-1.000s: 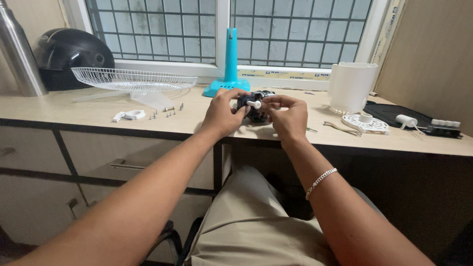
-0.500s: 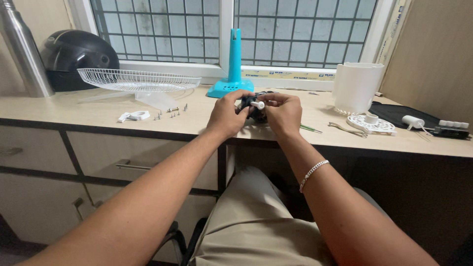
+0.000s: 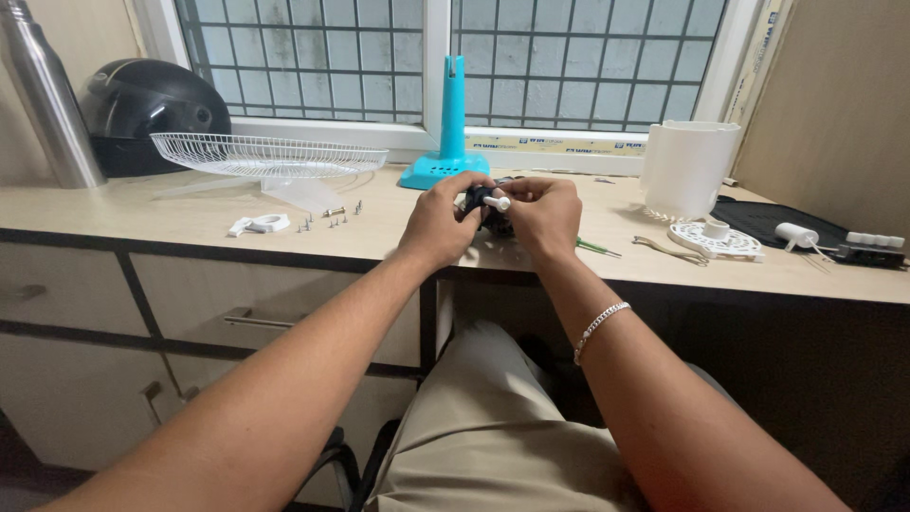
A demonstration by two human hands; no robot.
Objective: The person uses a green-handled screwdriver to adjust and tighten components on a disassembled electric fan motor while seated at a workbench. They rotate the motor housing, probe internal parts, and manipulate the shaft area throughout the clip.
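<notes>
Head view, motor part (image 3: 493,207) btwn both hands (image 3: 493,218)

A beige bench (image 3: 114,213) runs under a barred window (image 3: 379,57). At its far left stands a steel bottle (image 3: 47,95), with a black helmet (image 3: 147,109) just beside it. A white wire grille (image 3: 265,154) lies in front of the helmet, resting over a clear plastic piece (image 3: 303,192). Near these lie a small white bracket (image 3: 258,225) and a scatter of screws (image 3: 332,218). A turquoise stand (image 3: 447,142) rises upright by the window sill. To the right sit a white cylindrical housing (image 3: 687,166), a white round disc (image 3: 716,240) and a black mat (image 3: 773,220). A green-handled screwdriver (image 3: 597,247) lies on the bench. Drawers (image 3: 246,318) are below.
</notes>
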